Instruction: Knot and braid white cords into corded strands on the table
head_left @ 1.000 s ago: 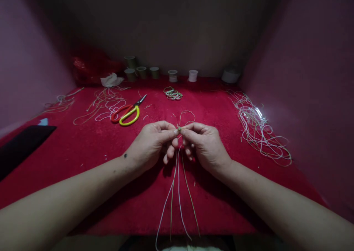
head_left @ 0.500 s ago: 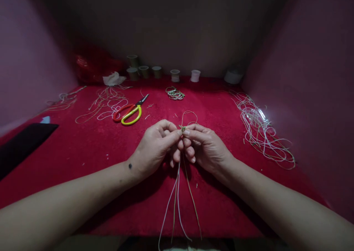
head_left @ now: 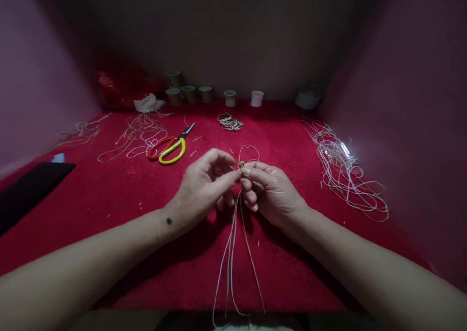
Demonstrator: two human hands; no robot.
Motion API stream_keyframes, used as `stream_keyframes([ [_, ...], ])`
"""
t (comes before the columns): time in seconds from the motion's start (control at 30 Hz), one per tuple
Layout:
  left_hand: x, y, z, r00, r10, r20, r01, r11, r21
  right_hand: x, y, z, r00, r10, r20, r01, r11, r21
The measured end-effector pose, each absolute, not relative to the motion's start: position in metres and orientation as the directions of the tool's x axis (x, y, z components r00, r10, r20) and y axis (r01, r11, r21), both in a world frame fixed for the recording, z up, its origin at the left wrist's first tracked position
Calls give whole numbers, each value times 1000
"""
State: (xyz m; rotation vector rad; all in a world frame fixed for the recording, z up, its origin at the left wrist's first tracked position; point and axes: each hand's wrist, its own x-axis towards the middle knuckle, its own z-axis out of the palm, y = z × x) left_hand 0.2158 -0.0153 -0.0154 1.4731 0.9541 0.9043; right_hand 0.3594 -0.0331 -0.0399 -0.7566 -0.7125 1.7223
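A small green-and-white knot [head_left: 241, 164] tied in thin cord is between my hands, over the middle of the cloth. My right hand [head_left: 268, 185] pinches it between thumb and index finger, the other fingers curled beneath. My left hand [head_left: 206, 182] has its thumb tip and index fingertip at the knot's left side, with the rest of the fingers loosely bent. Several loose pale and olive cords [head_left: 233, 253] hang down from the knot toward the table's front edge. A thin loop of cord [head_left: 250, 147] stands out beyond my fingertips.
Red-and-yellow-handled scissors [head_left: 172, 150] lie left of my hands. Knotted cords [head_left: 230, 122] lie beyond, before several thread spools [head_left: 229, 98]. Loose cords [head_left: 144, 131] spread at left; another tangle [head_left: 346, 175] lies at right. A black flat object [head_left: 34, 190] rests on the red cloth [head_left: 120, 195].
My left index finger has lifted and the left fingers have spread a little from the knot. The right hand keeps its pinch. The hanging cords have shifted slightly.
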Motion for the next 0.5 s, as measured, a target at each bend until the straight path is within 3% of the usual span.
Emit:
stream_keyframes([
  [0.17, 206, -6, -6, 399, 913, 89, 181, -173, 968, 362, -34, -39, -281, 948, -148, -518, -280, -808],
  [0.3, 202, -1, -3, 516, 856, -25, 211, -99, 972, 363, -33, -39, -359, 921, -149, -474, -318, -821],
  [0.5, 201, 1, -7, 513, 848, -135, 170, 54, 984, 365, -33, -37, -411, 896, -168, -431, -354, -830],
])
